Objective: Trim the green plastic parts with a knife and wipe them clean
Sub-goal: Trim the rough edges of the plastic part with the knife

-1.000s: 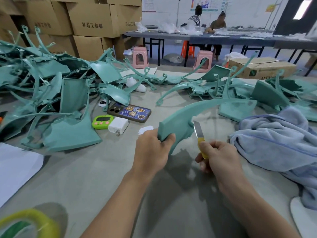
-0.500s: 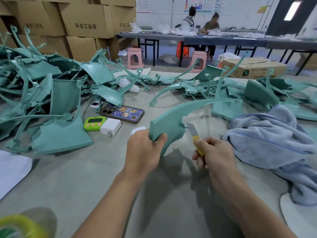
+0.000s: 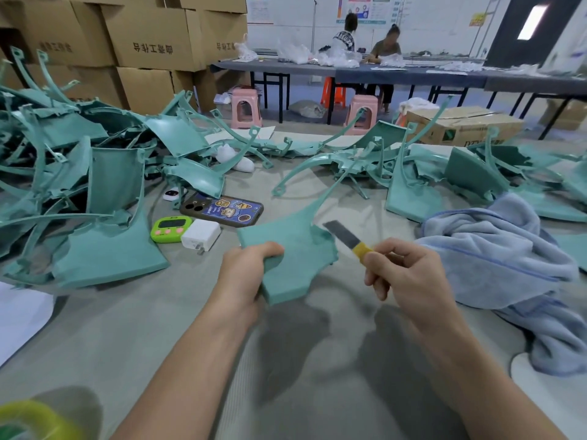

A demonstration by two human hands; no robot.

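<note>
Logged from my remote station, largest first: grey table [image 3: 127, 328]; heaps of untrimmed green plastic parts on its left [image 3: 79, 192] and right [image 3: 460, 173]; blue towel [image 3: 495, 258], crumpled at the right, not yet in use. Held green part [image 3: 295, 249]: raised over the table centre, flat panel toward me, its thin curved arm reaching away. Left hand [image 3: 244, 271]: curled round the panel's near-left corner, thumb on top. Right hand [image 3: 406, 274]: pinching the yellow handle of the knife [image 3: 346, 235], bare blade angled at the panel's ragged right edge, close but apparently not touching. Risks as I judged them: a slipping stroke could run the blade across the panel toward the left thumb; too much pressure could gouge the face or snap the slender arm, since only one corner was braced. Writing: stacked cardboard boxes [image 3: 152, 36] bore dark printed characters I could not read reliably; a carton [image 3: 460, 128] beyond the table showed partial letters, perhaps "DT"; the phone [image 3: 222, 211] case carried cartoon stickers; the green timer [image 3: 170, 228] display was illegible; the white charger [image 3: 200, 235] was unmarked.
</note>
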